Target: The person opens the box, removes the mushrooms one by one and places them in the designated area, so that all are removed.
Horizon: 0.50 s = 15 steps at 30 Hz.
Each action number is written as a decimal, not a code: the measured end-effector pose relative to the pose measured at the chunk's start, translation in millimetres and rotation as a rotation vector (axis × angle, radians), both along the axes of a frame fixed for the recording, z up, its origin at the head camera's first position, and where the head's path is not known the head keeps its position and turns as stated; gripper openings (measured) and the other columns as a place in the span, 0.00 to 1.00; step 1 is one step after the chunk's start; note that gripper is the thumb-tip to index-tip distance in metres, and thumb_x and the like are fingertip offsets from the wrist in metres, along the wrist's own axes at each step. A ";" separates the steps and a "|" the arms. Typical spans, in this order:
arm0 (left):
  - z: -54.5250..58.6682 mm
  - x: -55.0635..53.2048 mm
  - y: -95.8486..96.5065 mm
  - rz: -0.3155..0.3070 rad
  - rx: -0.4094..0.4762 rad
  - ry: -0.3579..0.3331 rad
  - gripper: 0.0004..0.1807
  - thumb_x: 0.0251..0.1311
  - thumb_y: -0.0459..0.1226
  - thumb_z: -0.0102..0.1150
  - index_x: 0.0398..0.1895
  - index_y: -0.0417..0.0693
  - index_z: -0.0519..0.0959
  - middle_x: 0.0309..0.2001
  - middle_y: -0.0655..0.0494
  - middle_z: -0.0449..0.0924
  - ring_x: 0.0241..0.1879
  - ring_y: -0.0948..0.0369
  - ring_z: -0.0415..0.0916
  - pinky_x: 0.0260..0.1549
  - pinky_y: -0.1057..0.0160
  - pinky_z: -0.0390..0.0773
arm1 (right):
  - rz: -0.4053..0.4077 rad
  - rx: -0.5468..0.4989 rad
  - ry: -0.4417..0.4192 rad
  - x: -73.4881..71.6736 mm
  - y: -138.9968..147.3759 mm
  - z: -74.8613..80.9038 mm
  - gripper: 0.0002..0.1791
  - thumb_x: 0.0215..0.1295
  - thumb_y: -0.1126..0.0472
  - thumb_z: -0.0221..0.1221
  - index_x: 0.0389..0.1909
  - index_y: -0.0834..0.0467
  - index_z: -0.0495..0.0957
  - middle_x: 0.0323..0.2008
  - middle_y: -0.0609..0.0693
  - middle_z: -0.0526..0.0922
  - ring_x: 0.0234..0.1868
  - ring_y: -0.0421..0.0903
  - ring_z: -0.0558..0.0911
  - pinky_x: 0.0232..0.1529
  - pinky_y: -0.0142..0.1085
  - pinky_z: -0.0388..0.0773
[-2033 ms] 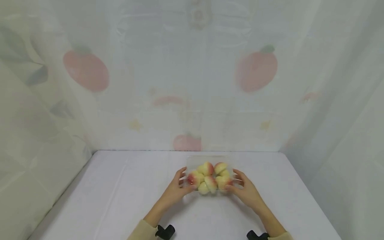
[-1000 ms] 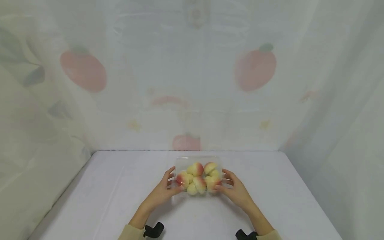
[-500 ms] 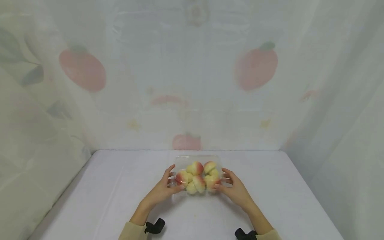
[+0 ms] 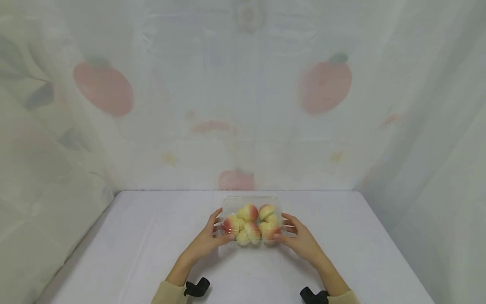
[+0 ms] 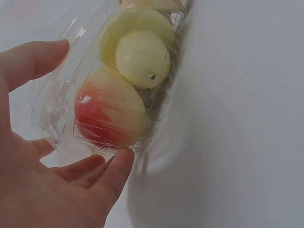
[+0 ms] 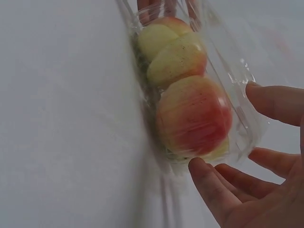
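Observation:
A clear plastic clamshell box [image 4: 229, 204] stands on the table between the two hands. Through its walls show several yellow fruits with a red blush, like small peaches [image 4: 252, 232]. The left hand [image 4: 205, 242] holds the box by its left end, thumb at the near side and fingers around the far side. Opposite it, the right hand [image 4: 301, 244] holds the right end in the same way. In the left wrist view the fingertips lie against the box beside a red-cheeked fruit [image 5: 107, 111]. The right wrist view has fingertips just below another blushed fruit [image 6: 194, 116].
A white cloth covers the table [image 4: 152, 228]. Behind it hangs a pale curtain [image 4: 247, 147] printed with red fruit, and more curtain closes in both sides. Black wrist mounts [image 4: 197, 287] sit at the cuffs of the beige sleeves [image 4: 169, 292].
Compared with two seconds ago, both hands and the clear box have moved a little to the left. Over the last second they have hardly moved, and both hands still hold the box.

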<state>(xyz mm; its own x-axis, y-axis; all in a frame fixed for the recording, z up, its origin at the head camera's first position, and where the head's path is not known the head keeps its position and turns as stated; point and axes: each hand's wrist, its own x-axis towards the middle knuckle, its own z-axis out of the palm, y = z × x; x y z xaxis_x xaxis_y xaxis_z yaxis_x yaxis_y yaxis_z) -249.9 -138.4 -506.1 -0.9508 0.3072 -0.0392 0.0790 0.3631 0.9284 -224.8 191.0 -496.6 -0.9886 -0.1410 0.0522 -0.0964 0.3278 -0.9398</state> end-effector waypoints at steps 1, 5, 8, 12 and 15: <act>-0.4 -0.1 0.1 0.000 -0.002 0.000 0.54 0.61 0.49 0.71 0.82 0.57 0.45 0.75 0.35 0.53 0.71 0.34 0.57 0.67 0.36 0.62 | 0.003 0.002 0.000 -0.1 1.1 0.6 0.43 0.61 0.55 0.73 0.74 0.61 0.65 0.64 0.63 0.74 0.63 0.61 0.76 0.54 0.47 0.81; -1.1 0.0 -0.1 -0.007 0.003 0.009 0.55 0.60 0.49 0.71 0.82 0.54 0.45 0.75 0.33 0.53 0.71 0.33 0.58 0.67 0.36 0.63 | 0.008 0.018 -0.005 0.7 6.9 2.9 0.42 0.62 0.55 0.72 0.73 0.62 0.65 0.62 0.63 0.75 0.63 0.60 0.77 0.55 0.47 0.81; -1.3 0.4 0.0 -0.009 0.008 0.009 0.55 0.60 0.49 0.72 0.82 0.53 0.45 0.75 0.33 0.53 0.71 0.33 0.57 0.67 0.35 0.63 | 0.021 0.026 -0.016 0.9 12.0 4.7 0.40 0.64 0.56 0.70 0.73 0.63 0.65 0.60 0.63 0.77 0.61 0.59 0.78 0.54 0.43 0.81; 0.2 1.7 0.7 -0.004 0.013 0.012 0.55 0.60 0.49 0.71 0.82 0.54 0.45 0.75 0.33 0.53 0.71 0.34 0.57 0.67 0.35 0.63 | 0.045 0.012 -0.032 0.6 19.0 9.8 0.38 0.66 0.59 0.67 0.73 0.64 0.64 0.58 0.62 0.78 0.59 0.59 0.79 0.52 0.38 0.81; 1.3 2.2 1.2 0.001 0.014 0.012 0.54 0.60 0.49 0.71 0.82 0.56 0.46 0.75 0.34 0.53 0.72 0.35 0.58 0.67 0.36 0.63 | 0.082 -0.013 -0.045 0.9 24.1 13.9 0.38 0.67 0.60 0.66 0.74 0.66 0.62 0.56 0.63 0.79 0.57 0.57 0.80 0.51 0.38 0.81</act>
